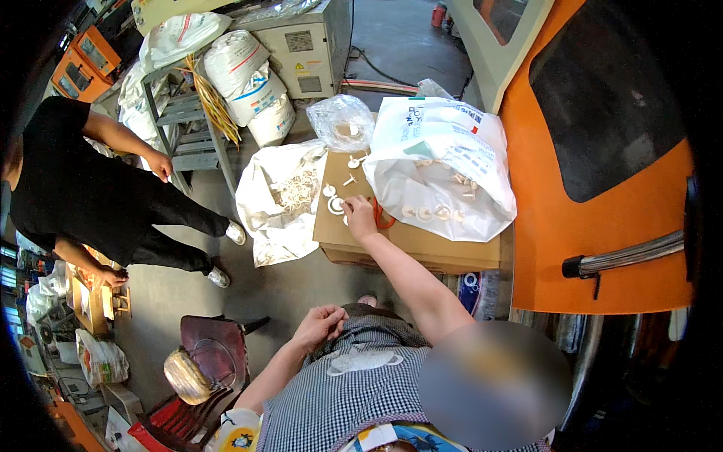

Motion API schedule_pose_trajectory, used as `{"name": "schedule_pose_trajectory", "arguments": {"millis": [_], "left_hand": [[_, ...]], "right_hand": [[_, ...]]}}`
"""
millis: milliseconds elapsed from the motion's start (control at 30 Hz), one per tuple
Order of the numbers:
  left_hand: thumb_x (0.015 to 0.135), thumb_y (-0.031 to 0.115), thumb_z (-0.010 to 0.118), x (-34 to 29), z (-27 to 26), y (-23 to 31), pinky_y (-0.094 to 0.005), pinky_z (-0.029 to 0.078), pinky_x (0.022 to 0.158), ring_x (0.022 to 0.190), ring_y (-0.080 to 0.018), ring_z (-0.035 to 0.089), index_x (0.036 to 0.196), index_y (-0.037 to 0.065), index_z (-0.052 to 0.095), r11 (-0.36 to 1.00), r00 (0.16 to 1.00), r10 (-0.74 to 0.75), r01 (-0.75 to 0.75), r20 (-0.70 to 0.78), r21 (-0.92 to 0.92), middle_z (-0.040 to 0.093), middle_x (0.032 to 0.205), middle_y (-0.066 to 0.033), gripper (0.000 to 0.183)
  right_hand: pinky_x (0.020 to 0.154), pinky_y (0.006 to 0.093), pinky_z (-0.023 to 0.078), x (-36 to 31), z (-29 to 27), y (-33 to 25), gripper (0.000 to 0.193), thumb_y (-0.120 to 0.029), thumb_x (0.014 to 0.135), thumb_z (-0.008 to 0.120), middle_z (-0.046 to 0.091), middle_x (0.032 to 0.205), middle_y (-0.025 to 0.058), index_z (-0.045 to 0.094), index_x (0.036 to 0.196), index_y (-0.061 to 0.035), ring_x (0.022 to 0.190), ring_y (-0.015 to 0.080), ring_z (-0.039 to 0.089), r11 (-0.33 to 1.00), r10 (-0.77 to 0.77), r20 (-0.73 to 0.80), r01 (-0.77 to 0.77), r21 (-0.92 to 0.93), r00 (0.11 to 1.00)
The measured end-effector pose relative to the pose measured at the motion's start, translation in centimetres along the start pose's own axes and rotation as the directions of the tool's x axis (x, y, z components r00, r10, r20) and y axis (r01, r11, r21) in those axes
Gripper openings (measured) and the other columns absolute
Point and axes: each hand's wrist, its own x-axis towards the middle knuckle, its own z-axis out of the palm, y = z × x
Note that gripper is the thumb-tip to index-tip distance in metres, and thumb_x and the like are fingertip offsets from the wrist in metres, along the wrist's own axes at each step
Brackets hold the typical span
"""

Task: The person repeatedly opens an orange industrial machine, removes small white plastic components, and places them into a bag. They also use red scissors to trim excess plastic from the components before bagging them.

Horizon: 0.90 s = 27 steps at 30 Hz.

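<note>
White round discs [336,204] beside the right hand [361,216], atop brown cardboard box [444,253]

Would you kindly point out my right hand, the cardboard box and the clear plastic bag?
Right hand [361,215]: head view, back of the hand.
Cardboard box [330,233]: head view, bare part of its top.
Clear plastic bag [330,120]: head view, crumpled side.

Black-and-white checked apron [324,399], white parts [329,191], brown box [335,232], white bag [444,135], orange machine [542,252], grey floor [166,301]
</note>
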Motion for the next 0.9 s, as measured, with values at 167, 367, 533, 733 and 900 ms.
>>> {"name": "schedule_pose_trajectory", "arguments": {"millis": [167,367,533,733,900], "left_hand": [[0.094,0.015,0.045,1.2,2.3,3.0,-0.0186,0.042,0.054,0.06,-0.0069,0.05,0.102,-0.004,0.057,0.997,0.996,-0.01,0.017,0.084,-0.079,0.056,0.073,-0.0032,0.024],[0.091,0.017,0.051,4.7,11.7,7.3,-0.0186,0.043,0.055,0.063,-0.0086,0.054,0.093,0.0,0.056,0.997,0.927,-0.018,0.043,0.374,-0.058,0.057,0.074,-0.0021,0.017],[0.093,0.024,0.05,4.3,22.3,7.8,-0.0204,0.031,0.046,0.052,-0.0075,0.041,0.084,0.001,0.057,0.975,0.771,-0.191,0.081,0.607,0.205,0.049,0.062,0.0,0.025],[0.092,0.025,0.05,3.4,33.7,5.3,-0.0226,0.031,0.045,0.049,-0.0112,0.04,0.072,0.005,0.052,0.92,0.56,-0.389,0.2,0.731,0.337,0.046,0.058,-0.0022,0.029],[0.091,0.026,0.052,1.2,42.9,3.9,-0.0227,0.032,0.046,0.05,-0.0115,0.041,0.074,0.005,0.052,0.917,0.47,-0.39,0.123,0.791,0.379,0.047,0.06,-0.0027,0.027]], "right_hand": [[0.066,0.0345,0.048,-3.2,-7.7,-4.9,0.021,-0.011,0.077,0.065,0.057,0.082,0.0144,0.059,0.094,0.0002,0.074,0.0272,0.059,0.99,0.017,0.106,-0.031,0.135,0.994],[0.065,0.0321,0.05,-13.0,-26.4,-13.7,0.021,-0.012,0.071,0.071,0.061,0.08,0.0104,0.065,0.088,-0.0018,0.073,0.023,0.061,1.0,0.006,0.032,-0.005,-0.025,0.999],[0.069,0.03,0.051,-20.0,-33.9,-15.7,0.033,-0.01,0.069,0.073,0.065,0.083,0.01,0.065,0.1,-0.0041,0.075,0.0228,0.063,0.946,0.263,-0.449,-0.319,-0.053,0.854],[0.065,0.0288,0.052,-26.5,-40.1,-16.9,0.018,-0.006,0.071,0.07,0.066,0.084,0.0101,0.068,0.089,-0.0023,0.072,0.0222,0.064,0.883,0.208,-0.795,-0.459,-0.098,0.57],[0.066,0.0285,0.052,-29.9,-45.9,-15.4,0.019,-0.002,0.07,0.069,0.066,0.089,0.0109,0.068,0.088,-0.0002,0.077,0.0226,0.064,0.843,-0.121,-0.866,-0.41,-0.347,0.484]]}}
